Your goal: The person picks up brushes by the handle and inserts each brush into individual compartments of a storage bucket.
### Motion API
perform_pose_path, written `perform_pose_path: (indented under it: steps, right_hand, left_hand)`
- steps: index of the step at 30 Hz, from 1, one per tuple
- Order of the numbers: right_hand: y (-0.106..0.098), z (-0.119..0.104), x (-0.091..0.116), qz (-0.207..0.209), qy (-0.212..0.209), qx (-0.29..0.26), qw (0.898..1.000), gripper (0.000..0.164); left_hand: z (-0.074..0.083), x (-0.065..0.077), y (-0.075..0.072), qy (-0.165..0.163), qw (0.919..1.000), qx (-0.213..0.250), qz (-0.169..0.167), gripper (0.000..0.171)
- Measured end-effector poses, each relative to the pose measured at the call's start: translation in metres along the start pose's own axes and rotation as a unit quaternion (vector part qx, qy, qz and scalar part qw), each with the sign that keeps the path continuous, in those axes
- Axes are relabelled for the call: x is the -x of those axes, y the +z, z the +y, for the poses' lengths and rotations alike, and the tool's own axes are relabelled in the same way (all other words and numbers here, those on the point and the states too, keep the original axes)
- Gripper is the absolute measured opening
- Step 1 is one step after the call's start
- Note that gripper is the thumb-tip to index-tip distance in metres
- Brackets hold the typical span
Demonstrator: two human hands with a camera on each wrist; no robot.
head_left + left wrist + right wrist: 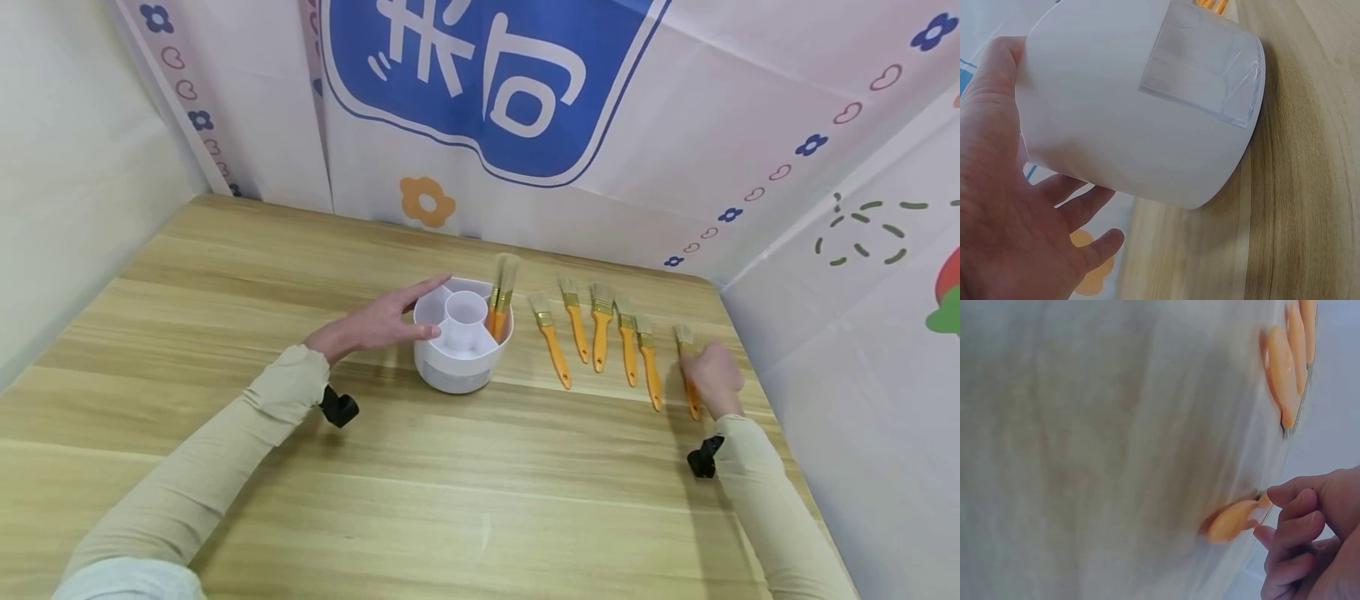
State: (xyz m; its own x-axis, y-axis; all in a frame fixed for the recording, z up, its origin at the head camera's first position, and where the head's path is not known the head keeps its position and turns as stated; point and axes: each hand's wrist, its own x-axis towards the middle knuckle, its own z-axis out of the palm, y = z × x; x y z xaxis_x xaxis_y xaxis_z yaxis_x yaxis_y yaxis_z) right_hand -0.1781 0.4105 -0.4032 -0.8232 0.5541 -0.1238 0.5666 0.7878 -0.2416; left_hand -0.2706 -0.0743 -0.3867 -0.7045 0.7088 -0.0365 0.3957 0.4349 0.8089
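Observation:
A white round divided container [456, 368] stands on the table, with two paintbrushes [504, 292] upright in its right compartment, bristles up. My left hand [378, 321] holds its left rim, thumb at the near side and index finger along the far side. In the left wrist view the other fingers [1088, 206] reach loosely beside the white wall; a clear pocket [1204, 69] is on that wall. My right hand [716, 379] pinches the rightmost paintbrush [693, 406] by its orange handle; the brush lies on the table. In the right wrist view its handle end [1229, 524] shows beyond the fingertips.
Several more paintbrushes [601, 333] with orange handles lie in a row between the container and my right hand, bristles toward the back. The wooden table [420, 500] meets a printed cloth backdrop [277, 125] behind and a white wall [847, 350] on the right.

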Motion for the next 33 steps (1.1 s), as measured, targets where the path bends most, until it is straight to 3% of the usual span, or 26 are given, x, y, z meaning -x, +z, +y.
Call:
perform_pose_path:
  steps: [18, 24, 33]
  right_hand:
    - [0.0062, 0.0029, -0.0053, -0.018, 0.010, -0.002, 1.000, 0.034]
    - [0.0056, 0.0025, -0.0038, -0.022, 0.006, 0.001, 1.000, 0.033]
    - [0.0053, 0.0041, -0.0027, -0.026, 0.001, 0.003, 1.000, 0.031]
  left_hand:
    - [0.0033, 0.0002, -0.0031, 0.003, 0.9997, -0.024, -0.001, 0.080]
    - [0.0051, 0.0021, -0.0031, -0.010, 0.9994, -0.033, -0.001, 0.082]
    - [0.0038, 0.0047, -0.0011, -0.003, 0.9982, 0.056, 0.022, 0.082]
